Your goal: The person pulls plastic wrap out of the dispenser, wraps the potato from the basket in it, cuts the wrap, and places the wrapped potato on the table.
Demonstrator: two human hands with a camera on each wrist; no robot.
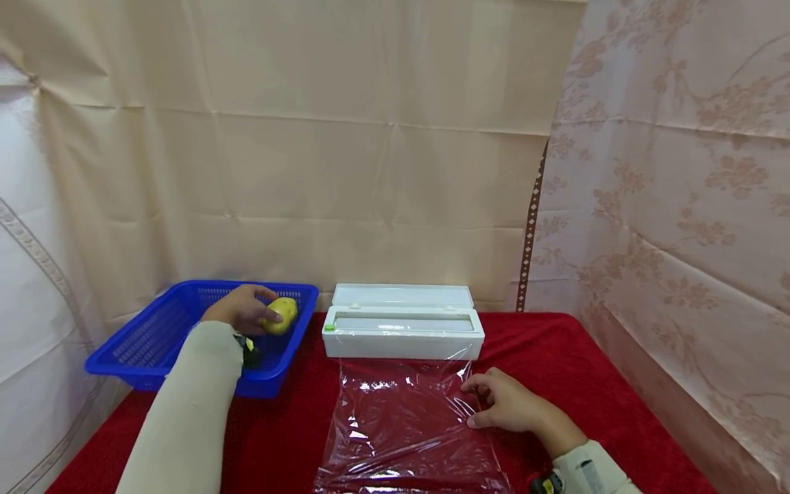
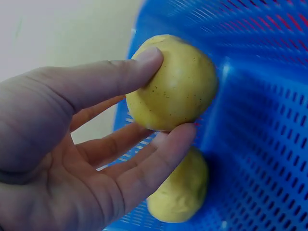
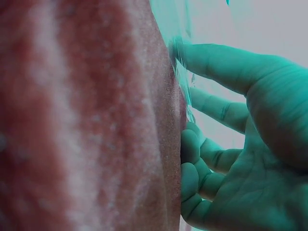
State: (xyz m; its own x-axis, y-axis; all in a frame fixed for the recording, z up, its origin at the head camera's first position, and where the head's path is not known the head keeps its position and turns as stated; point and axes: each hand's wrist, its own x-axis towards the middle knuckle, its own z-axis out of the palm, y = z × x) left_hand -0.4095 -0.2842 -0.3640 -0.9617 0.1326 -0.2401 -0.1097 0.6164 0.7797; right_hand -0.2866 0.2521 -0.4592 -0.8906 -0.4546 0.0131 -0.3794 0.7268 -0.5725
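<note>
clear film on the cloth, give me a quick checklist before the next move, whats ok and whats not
1. Yellow item held: ok, between thumb and fingers of the left hand.
2. Yellow item over the film: not ok, it is at the blue basket.
3. Clear film laid out on the red cloth: ok, though wrinkled.
4. Film cut free: cannot tell, its far end reaches the white dispenser.
5. Right hand gripping film: not ok, thumb and forefinger are apart near its right edge.
</note>
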